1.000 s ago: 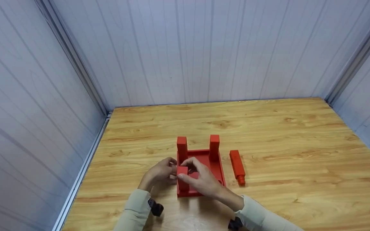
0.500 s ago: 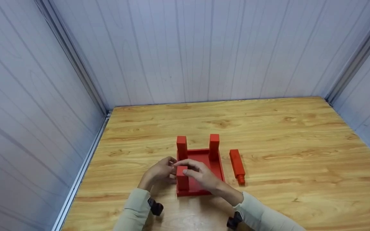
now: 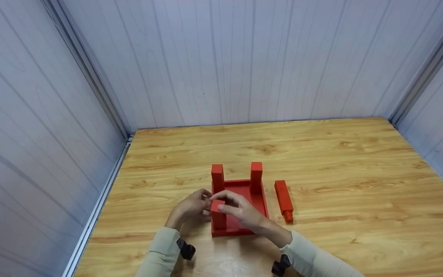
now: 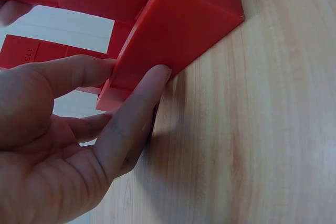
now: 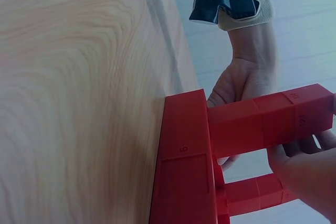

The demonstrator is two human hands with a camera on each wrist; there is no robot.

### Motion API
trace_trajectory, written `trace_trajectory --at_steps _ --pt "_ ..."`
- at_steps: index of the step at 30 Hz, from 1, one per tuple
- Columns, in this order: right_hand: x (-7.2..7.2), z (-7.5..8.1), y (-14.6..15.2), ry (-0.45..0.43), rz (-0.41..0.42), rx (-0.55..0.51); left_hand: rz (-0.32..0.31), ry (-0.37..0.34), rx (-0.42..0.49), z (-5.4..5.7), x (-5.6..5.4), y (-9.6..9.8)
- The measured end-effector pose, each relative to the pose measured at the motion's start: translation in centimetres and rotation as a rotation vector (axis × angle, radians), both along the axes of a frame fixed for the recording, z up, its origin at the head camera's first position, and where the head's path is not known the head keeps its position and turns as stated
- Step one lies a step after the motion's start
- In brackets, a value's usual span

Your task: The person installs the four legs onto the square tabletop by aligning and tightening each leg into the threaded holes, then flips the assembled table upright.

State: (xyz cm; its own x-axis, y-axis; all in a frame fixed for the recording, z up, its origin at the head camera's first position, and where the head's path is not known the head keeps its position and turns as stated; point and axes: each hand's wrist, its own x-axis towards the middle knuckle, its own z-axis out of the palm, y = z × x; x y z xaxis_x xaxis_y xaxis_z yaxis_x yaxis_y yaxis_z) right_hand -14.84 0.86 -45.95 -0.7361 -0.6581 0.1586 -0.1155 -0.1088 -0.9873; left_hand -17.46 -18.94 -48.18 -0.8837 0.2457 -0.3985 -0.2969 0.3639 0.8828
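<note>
The head view looks forward and down from above and behind the grip, well apart. The wrist views sit close, rolled sideways: one just behind the left hand (image 3: pixel 190 206), the other facing leftward past the right hand's (image 3: pixel 245 214) post (image 3: pixel 218 220). Both share the red tray (image 3: pixel 240 187).

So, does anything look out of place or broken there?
One red post lies loose on the table, to the right of the red tray, while three similar posts stand upright on it. No damage or spill shows.
</note>
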Motion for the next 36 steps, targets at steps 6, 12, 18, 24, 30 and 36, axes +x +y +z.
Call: trace_trajectory --at_steps 6,12,18,24,30,36 --pt "0.11 -0.02 0.04 -0.004 -0.01 0.006 -0.001 0.006 0.012 0.02 0.07 0.0" --pt "0.32 0.02 0.04 0.025 -0.03 0.027 0.0 0.018 -0.001 -0.07 0.0 0.0" --pt "0.38 -0.11 0.09 0.077 -0.053 0.066 0.004 -0.005 0.035 -0.32 -0.04 0.03" --pt "0.48 -0.21 0.1 0.102 -0.089 0.092 0.008 -0.001 0.034 -0.42 -0.06 0.07" --pt "0.6 -0.29 0.11 0.098 -0.132 0.12 0.011 -0.013 0.047 -0.24 0.04 0.11" --pt "0.81 -0.25 0.0 0.099 -0.157 0.127 0.005 -0.02 0.037 -0.14 0.08 0.11"
